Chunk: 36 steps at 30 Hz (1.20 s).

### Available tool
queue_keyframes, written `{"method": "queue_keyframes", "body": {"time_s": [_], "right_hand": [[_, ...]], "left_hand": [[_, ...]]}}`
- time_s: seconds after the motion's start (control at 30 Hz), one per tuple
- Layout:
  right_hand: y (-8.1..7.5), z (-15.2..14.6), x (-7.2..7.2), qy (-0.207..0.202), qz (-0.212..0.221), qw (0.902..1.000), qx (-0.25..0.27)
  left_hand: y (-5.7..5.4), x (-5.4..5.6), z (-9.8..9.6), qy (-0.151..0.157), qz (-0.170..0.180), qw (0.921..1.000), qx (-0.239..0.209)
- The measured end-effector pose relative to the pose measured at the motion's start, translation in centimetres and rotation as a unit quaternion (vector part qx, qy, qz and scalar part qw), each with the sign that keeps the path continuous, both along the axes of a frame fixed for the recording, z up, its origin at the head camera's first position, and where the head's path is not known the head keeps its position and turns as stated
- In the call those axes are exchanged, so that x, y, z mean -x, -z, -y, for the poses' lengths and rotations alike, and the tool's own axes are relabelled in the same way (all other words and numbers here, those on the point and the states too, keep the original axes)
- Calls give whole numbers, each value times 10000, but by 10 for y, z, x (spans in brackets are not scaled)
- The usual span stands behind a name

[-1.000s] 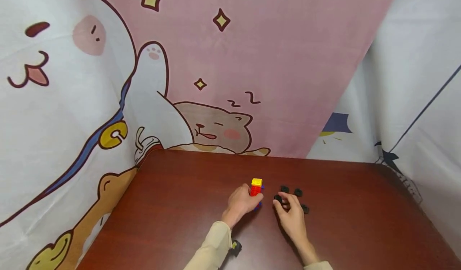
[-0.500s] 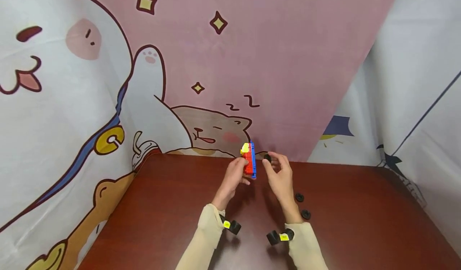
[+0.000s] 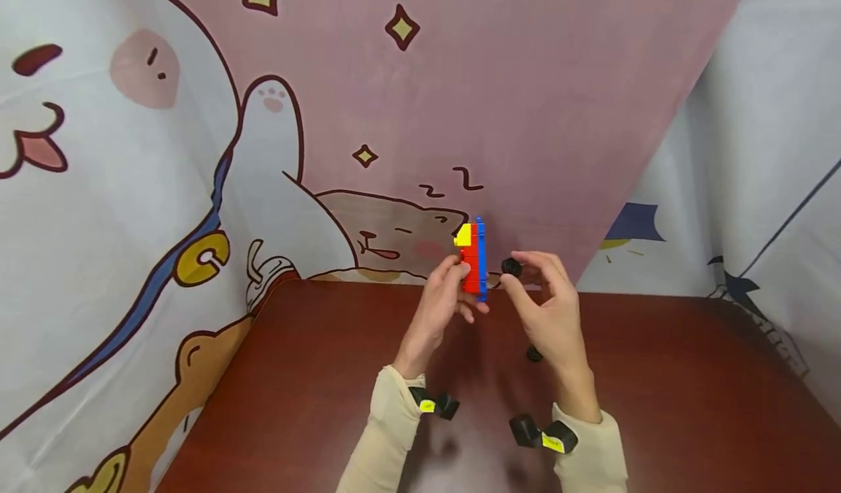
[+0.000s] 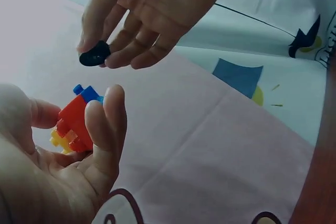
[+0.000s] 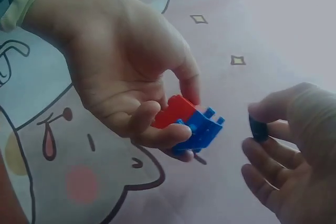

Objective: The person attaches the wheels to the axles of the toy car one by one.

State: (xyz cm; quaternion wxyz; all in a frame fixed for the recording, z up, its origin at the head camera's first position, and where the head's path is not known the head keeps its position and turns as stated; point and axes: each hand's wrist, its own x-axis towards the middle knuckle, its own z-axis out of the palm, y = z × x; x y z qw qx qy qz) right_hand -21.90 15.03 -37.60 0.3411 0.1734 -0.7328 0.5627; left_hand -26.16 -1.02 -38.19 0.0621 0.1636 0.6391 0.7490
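Observation:
A toy car body of building blocks (image 3: 471,280), red and yellow on a blue base, is raised above the table. My left hand (image 3: 436,304) grips it between thumb and fingers. In the head view it stands on end, its blue base (image 3: 482,252) facing right. Small blue pegs (image 5: 215,115) stick out from the base in the right wrist view. My right hand (image 3: 555,318) pinches a black toy wheel (image 3: 510,266) by its edge with thumb and fingertips. The wheel (image 4: 94,54) is close to the car body (image 4: 74,118) but apart from it.
Another black wheel (image 3: 534,353) lies on the dark red-brown table (image 3: 315,376), partly beside the right forearm. Black camera mounts (image 3: 447,405) sit on both wrists. A printed cloth (image 3: 525,98) hangs behind the table and along its sides.
My left hand has lifted the car body off the table and turned its blue base to the right. My right hand has raised the wheel up beside it.

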Motion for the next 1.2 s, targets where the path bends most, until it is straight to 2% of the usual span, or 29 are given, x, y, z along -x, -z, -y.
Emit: {"method": "queue_keyframes", "body": {"time_s": [0.2, 0.4, 0.53, 0.73, 0.9, 1.07, 1.2], "right_hand": [[-9, 0, -8, 26, 261, 9977, -628], [-10, 4, -11, -211, 72, 9951, -961], [-11, 7, -11, -287, -127, 9947, -980], [-10, 11, -11, -400, -248, 9945, -932], [-10, 13, -11, -394, -331, 9946, -899], [-10, 13, -10, -475, -329, 9948, -843], [-11, 14, -11, -634, -180, 9956, -665]], "left_hand": [[-7, -6, -1, 162, -58, 9995, -246], [-11, -10, -4, 243, 51, 9995, -183], [-12, -12, -6, 235, 115, 9992, -288], [-14, -15, -7, 625, 275, 9957, -625], [-16, -18, -6, 844, 324, 9932, -729], [-17, -19, -8, 831, 512, 9920, -799], [-18, -21, -9, 812, 463, 9902, -1039]]}}
